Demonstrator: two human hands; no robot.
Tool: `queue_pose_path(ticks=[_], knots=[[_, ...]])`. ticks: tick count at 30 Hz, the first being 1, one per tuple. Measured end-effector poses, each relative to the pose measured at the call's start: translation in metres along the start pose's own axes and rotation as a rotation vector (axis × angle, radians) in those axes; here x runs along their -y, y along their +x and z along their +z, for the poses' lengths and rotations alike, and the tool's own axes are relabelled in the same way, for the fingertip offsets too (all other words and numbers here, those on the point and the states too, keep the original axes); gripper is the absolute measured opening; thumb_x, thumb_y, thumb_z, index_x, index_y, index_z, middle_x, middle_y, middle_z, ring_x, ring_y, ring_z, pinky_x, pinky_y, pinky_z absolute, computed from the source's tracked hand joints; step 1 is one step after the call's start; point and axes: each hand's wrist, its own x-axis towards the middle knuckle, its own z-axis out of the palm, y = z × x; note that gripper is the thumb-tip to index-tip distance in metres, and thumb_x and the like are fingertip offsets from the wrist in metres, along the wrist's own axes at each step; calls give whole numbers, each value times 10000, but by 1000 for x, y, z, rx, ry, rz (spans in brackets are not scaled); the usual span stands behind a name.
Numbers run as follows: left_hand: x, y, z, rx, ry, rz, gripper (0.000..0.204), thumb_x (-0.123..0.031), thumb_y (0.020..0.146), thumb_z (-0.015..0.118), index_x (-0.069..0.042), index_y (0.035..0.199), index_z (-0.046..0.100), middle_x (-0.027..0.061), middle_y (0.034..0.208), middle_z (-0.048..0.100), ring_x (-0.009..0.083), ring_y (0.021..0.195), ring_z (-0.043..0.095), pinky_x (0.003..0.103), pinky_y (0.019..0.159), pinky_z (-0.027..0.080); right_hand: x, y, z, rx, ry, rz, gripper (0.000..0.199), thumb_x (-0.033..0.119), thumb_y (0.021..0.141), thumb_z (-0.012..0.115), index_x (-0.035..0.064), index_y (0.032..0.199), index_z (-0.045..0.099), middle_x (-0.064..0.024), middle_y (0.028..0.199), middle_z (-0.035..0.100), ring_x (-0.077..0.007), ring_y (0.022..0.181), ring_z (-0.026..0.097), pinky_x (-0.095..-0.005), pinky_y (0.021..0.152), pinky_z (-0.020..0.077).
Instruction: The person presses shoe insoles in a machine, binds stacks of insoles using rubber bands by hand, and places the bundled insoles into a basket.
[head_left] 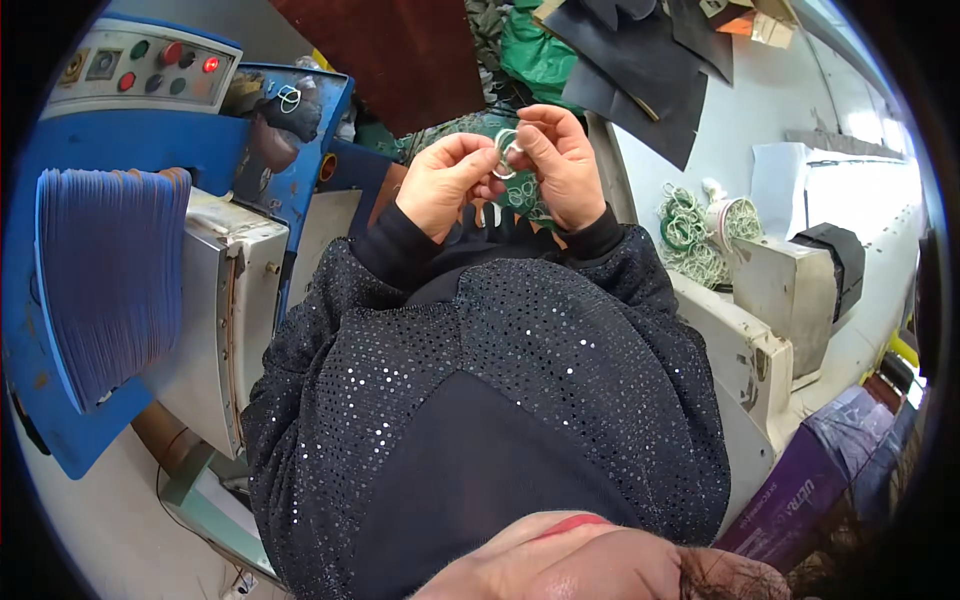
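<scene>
In front of my chest, both hands hold a thin, pale green-white loop (pixel 505 150) that looks soft and cord-like. My left hand (pixel 440 185) pinches its left side between thumb and fingers. On the other side my right hand (pixel 565 170) has its thumb and forefinger closed on the loop. Below and between the hands, more pale loops (pixel 525 195) lie on a green surface. A tangled heap of similar white and green loops (pixel 690 245) lies to the right, beside a round container (pixel 738 218) with strands in it.
At left stand a control panel (pixel 140 68) with red and green buttons, a blue machine, and a thick stack of blue sheets (pixel 115 280). A dark red board (pixel 385 60), a green plastic bag (pixel 535 55) and black sheets (pixel 640 90) lie ahead. A purple box (pixel 800 480) is at lower right.
</scene>
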Motion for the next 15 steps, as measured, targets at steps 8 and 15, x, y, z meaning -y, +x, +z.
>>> queue_pose_path(ticks=[8, 15], knots=[[-2, -3, -4, -28, -31, 64, 131, -110, 944, 612, -30, 1047, 598, 71, 901, 665, 138, 771, 660, 238, 678, 543, -1, -1, 6, 72, -301, -24, 164, 92, 862, 711, -4, 993, 695, -57, 1009, 652, -121, 877, 634, -245, 780, 513], [6, 0, 5, -127, 259, 305, 119, -32, 919, 612, -3, 1032, 591, 65, 919, 665, 122, 811, 660, 240, 716, 541, 1, -8, 7, 82, -475, -113, 112, 81, 897, 673, 0, 975, 664, -40, 908, 677, -82, 854, 624, -225, 769, 505]])
